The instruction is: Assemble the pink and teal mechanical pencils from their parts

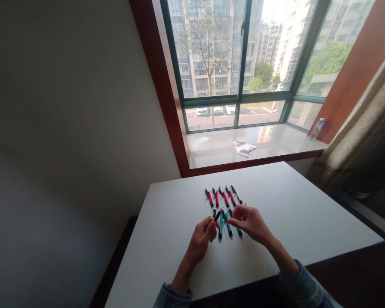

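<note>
Left hand: the left hand [201, 239] has its fingers [211, 224] clamped on 1 black pen [217, 215], which is raised and tilted, its tip pointing away from the person.
Right hand: the right hand [250, 223] is just right of the left fingers, its thumb and forefinger drawn together. Whether anything thin sits between them is too small to tell.
Blue pens: 3 blue pens [228, 226] lie side by side on the worktop [308, 218], directly under and between the 2 sets of fingers.
Pink pens: 4 pink pens [216, 198] lie in a row just beyond the fingers, with 1 dark pen [236, 194] at the right end of that row.
Containers: 1 clear bottle [317, 128] stands on the window sill [276, 143], far beyond and to the right of the fingers. Its contents cannot be made out.
Sill items: a crumpled white cloth [244, 147] and a flat paper [201, 139] lie on the sill, well beyond the fingers.
Writing: none can be read on the pens or the bottle.
Sleeves: checked cuffs show at both wrists.
</note>
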A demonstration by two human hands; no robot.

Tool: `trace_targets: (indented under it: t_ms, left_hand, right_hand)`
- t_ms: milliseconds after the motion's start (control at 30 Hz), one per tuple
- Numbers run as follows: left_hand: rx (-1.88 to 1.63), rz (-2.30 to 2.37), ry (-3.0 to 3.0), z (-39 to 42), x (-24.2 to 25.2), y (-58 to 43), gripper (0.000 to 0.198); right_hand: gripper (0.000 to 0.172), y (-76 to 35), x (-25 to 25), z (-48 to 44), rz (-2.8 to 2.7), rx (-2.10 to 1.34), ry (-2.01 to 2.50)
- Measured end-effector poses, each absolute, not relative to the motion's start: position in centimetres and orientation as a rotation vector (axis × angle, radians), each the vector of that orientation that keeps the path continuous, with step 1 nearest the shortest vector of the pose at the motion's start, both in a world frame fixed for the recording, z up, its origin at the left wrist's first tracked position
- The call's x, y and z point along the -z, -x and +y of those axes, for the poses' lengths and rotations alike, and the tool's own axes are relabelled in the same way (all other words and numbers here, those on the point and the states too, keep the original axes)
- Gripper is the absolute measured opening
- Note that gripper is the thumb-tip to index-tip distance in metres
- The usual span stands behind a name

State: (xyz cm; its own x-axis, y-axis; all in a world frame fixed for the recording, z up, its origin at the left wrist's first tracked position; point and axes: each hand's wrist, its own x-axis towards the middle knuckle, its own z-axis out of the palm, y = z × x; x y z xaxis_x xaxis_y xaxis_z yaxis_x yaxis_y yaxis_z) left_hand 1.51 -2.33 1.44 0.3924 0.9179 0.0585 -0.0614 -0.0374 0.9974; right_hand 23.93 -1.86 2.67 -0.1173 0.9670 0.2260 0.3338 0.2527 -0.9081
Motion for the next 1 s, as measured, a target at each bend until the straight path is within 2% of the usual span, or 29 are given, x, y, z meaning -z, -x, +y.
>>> trace_targets:
  t_ms: [267, 433, 633, 800, 1000]
  left_hand:
    - [-0.897, 0.823, -1.496, -2.6, -1.2, -1.6, 0.039]
    - [-0.848, 0.821, -1.499, -2.8, -1.3, -1.4, 0.042]
    - [-0.841, 0.794, -1.427, -2.7, -1.2, -1.2, 0.048]
    - [-0.909, 0.744, -1.387, -2.5, -1.5, -1.4, 0.048]
    - [-0.959, 0.732, -1.386, -2.7, -2.2, -1.3, 0.048]
  right_hand:
    - [0.057, -18.7, -3.4, -2.5, -1.624, -0.793, 1.303]
    - [0.051, -18.4, -3.5, -2.8, -1.599, -0.852, 1.249]
    - [0.035, -18.8, -4.1, -3.0, -1.654, -0.881, 1.200]
    - [0.020, -19.1, -4.6, -2.7, -1.531, -1.084, 1.002]
    - [0.029, -18.4, -4.9, -2.7, -1.397, -1.157, 0.902]
